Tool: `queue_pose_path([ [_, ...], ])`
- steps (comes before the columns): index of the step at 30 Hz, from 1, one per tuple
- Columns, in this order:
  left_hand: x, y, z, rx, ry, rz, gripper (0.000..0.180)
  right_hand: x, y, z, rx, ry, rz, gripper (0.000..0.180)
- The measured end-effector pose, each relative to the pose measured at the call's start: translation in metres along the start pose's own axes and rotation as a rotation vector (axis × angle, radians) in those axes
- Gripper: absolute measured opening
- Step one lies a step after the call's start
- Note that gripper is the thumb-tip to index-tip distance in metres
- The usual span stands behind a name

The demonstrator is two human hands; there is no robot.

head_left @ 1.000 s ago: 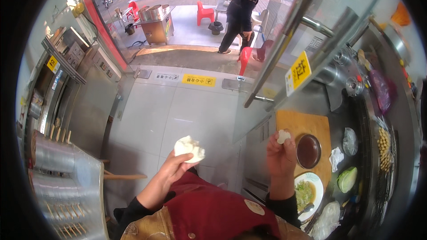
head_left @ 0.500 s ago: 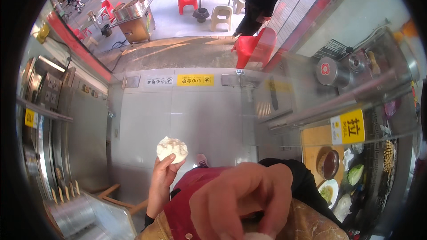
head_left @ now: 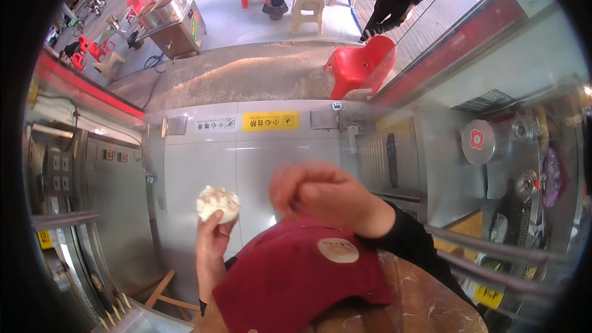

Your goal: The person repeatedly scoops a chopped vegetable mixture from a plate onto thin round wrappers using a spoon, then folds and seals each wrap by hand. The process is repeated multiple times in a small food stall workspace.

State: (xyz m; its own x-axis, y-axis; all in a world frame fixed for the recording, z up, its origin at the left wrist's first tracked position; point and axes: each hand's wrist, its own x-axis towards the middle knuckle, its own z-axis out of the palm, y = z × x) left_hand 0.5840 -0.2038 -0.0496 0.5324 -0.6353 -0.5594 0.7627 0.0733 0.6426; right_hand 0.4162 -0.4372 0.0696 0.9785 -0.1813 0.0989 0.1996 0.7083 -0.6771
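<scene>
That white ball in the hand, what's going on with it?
A person holds a white floury lump of dough up in the left hand. The right hand is raised close to the camera, fingers curled; it's blurred, so whether it holds anything can't be told. A red apron shows below.

The right hand (head_left: 324, 194) has swung up from the counter side to chest height (blurred, fingers curled), now near the dough ball (head_left: 217, 203) in the left hand (head_left: 213, 243).

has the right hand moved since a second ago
Yes. The right hand was out over the wooden board by the bowls at the counter; now it is raised in front of the red apron, close to the camera.
</scene>
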Motion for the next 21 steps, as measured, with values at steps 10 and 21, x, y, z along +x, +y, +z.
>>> queue_pose_path([
  [10,0.148,0.033,0.14,-0.028,-0.066,-0.187,0.057,-0.01,-0.002,-0.233,-0.44,0.712,0.324,0.022],
  [21,0.316,0.051,0.256,0.156,-0.269,-0.485,0.055,0.009,-0.025,-0.301,-0.432,1.083,0.477,0.022],
])
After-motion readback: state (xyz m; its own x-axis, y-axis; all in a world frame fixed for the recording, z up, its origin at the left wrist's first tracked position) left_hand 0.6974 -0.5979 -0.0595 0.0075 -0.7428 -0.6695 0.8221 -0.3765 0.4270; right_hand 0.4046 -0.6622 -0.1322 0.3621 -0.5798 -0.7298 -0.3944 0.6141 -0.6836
